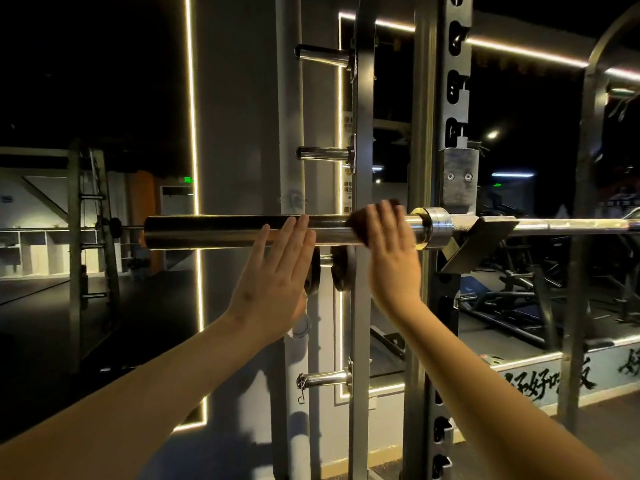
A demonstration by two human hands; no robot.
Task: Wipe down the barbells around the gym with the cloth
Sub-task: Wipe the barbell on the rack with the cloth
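A chrome barbell [214,230] lies level across the rack, its thick sleeve pointing left and its thin shaft running off to the right. My left hand [277,275] is flat, its straight fingers pressed against the sleeve from the front. My right hand [391,251] wraps a dark cloth [358,225] over the sleeve, just left of the barbell's collar [426,226]. Most of the cloth is hidden under my fingers.
The barbell rests on a hook of the grey rack upright [446,306]. Chrome storage pegs [322,57] stick out of a post behind it, and small plates [341,268] hang below the sleeve. A mirror on the right reflects gym machines; another rack [90,237] stands at far left.
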